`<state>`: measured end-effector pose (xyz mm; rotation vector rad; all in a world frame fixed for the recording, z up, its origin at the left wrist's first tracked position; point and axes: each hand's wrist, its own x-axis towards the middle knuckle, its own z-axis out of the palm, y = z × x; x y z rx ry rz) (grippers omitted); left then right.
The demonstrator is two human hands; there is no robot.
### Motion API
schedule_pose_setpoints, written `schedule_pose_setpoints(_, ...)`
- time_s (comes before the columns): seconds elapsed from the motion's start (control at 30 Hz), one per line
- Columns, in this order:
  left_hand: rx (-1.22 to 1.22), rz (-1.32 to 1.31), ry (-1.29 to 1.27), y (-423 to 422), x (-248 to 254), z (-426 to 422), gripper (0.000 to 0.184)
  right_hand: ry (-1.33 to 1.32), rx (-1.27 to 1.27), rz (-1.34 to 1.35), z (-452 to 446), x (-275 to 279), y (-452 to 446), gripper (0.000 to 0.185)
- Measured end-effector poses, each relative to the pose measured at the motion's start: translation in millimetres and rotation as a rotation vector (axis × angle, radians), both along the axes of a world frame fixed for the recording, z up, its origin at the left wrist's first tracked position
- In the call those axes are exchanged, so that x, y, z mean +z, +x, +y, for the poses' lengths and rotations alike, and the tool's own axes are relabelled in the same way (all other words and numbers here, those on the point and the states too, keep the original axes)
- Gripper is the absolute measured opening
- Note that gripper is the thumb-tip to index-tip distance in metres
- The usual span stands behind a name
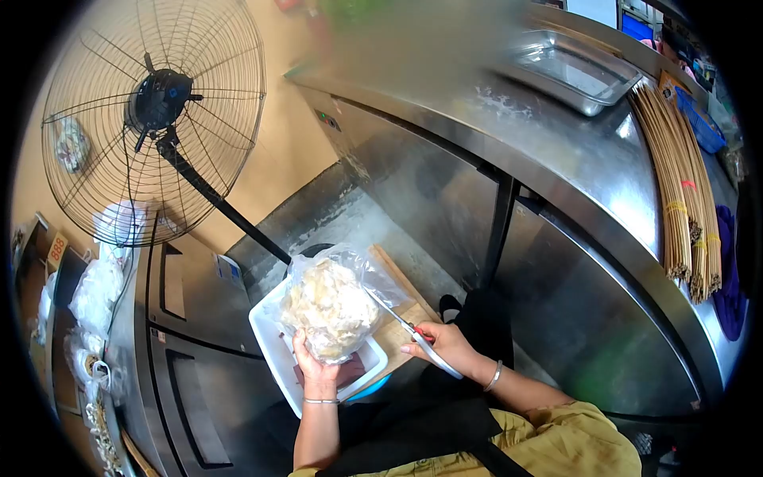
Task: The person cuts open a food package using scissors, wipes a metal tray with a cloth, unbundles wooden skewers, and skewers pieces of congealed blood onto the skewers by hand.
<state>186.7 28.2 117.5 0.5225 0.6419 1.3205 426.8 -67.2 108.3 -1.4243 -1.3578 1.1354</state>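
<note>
My left hand [314, 367] grips the underside of a clear plastic bag [330, 306] packed with pale, yellowish-white lumps; their kind I cannot make out. The bag is raised above a white plastic tub [270, 322], in which something dark reddish-brown shows. To the right, my right hand [443, 348] is closed around a pair of scissors [425, 338] with red and pale handles. Their thin blades point up and left at the bag's right side. Under the scissors and beside the tub lies a wooden board [407, 318]. Part of a blue rim [371, 387] shows below it.
A large stand fan [163, 99] is at the upper left. Along the right runs a steel counter [556, 151] carrying a metal tray [576, 71] and bundles of wooden skewers [679, 191]. Steel cabinets [199, 358] and plastic bags [99, 294] line the left side.
</note>
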Motion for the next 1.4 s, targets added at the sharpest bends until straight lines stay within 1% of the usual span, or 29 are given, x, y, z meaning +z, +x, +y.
schedule_pose_setpoints(0.1, -0.020, 0.012, 0.018, -7.5, -4.5, 3.2, 0.060, 0.037, 0.032, 0.061, 7.4, 3.3, -6.3, 0.047)
schedule_pose_setpoints(0.17, -0.027, 0.022, 0.025, -9.1, -6.5, 2.6, 0.060, -0.026, 0.080, 0.139, 14.5, 6.9, -8.3, 0.044)
schedule_pose_setpoints(0.2, -0.035, 0.034, 0.031, -9.5, -6.9, 1.5, 0.060, -0.025, 0.086, 0.139, 16.7, 9.8, -8.1, 0.044)
schedule_pose_setpoints(0.27, -0.025, 0.044, 0.034, -8.5, -4.9, 0.3, 0.061, -0.109, 0.060, 0.051, 17.7, 18.0, -6.9, 0.040)
schedule_pose_setpoints(0.3, -0.019, 0.053, 0.038, -7.5, -4.0, 0.2, 0.061, -0.112, 0.059, 0.051, 17.4, 20.3, -5.8, 0.040)
schedule_pose_setpoints(0.4, -0.061, 0.077, 0.047, -10.4, -1.8, 4.4, 0.061, -0.084, 0.053, 0.067, 15.2, 23.4, -3.2, 0.031)
schedule_pose_setpoints(0.43, -0.061, 0.075, 0.047, -10.5, -1.9, 4.9, 0.061, -0.084, 0.054, 0.065, 14.1, 22.0, -4.9, 0.031)
schedule_pose_setpoints(0.5, -0.061, 0.048, 0.043, -10.3, -2.0, 7.6, 0.062, -0.048, 0.001, 0.176, 15.3, 18.1, -8.9, 0.032)
schedule_pose_setpoints(0.53, -0.065, 0.048, 0.046, -10.7, -1.6, 8.1, 0.062, -0.045, -0.003, 0.176, 19.0, 18.9, -9.5, 0.032)
schedule_pose_setpoints(0.6, -0.090, 0.131, 0.094, -12.0, -1.3, 7.0, 0.063, 0.093, -0.017, 0.072, 26.9, 20.2, -9.2, 0.046)
schedule_pose_setpoints(0.63, -0.091, 0.134, 0.096, -13.0, -1.5, 7.0, 0.063, 0.094, -0.018, 0.075, 30.4, 13.9, -8.7, 0.046)
schedule_pose_setpoints(0.7, -0.096, 0.193, 0.084, -16.4, -3.4, 7.3, 0.066, 0.011, 0.029, 0.057, 37.2, 0.8, -6.6, 0.050)
schedule_pose_setpoints(0.77, -0.081, 0.196, 0.077, -21.2, -5.0, 10.0, 0.069, -0.018, 0.060, 0.026, 36.3, 1.9, -4.1, 0.048)
schedule_pose_setpoints(0.87, -0.102, 0.179, 0.069, -22.1, -3.9, 9.4, 0.070, -0.049, 0.072, 0.052, 36.8, 3.8, -2.9, 0.048)
schedule_pose_setpoints(0.97, -0.134, 0.192, 0.095, -20.1, 5.3, 6.4, 0.070, 0.030, 0.046, 0.031, 47.1, 7.3, -1.4, 0.048)
schedule_pose_setpoints(1.03, -0.111, 0.222, 0.086, -21.3, 5.6, 5.4, 0.071, 0.025, 0.159, 0.122, 54.9, 2.9, -0.2, 0.048)
schedule_pose_setpoints(1.1, -0.098, 0.201, 0.083, -19.7, 8.8, 6.1, 0.071, 0.031, 0.183, 0.089, 55.8, 11.3, 2.8, 0.046)
schedule_pose_setpoints(1.17, -0.086, 0.180, 0.067, -20.0, 7.3, 5.9, 0.070, -0.194, 0.254, 0.300, 48.6, 23.1, 6.0, 0.046)
schedule_pose_setpoints(1.3, -0.020, 0.123, 0.073, -20.7, 0.3, 11.0, 0.065, -0.143, 0.270, 0.275, 25.5, 12.1, 4.7, 0.043)
schedule_pose_setpoints(1.37, -0.012, 0.095, 0.058, -20.8, -1.3, 10.4, 0.064, -0.156, 0.256, 0.167, 18.2, 10.1, 4.0, 0.042)
schedule_pose_setpoints(1.4, -0.031, 0.107, 0.064, -21.8, -1.4, 10.1, 0.063, -0.162, 0.251, 0.168, 18.4, 9.1, 2.8, 0.042)
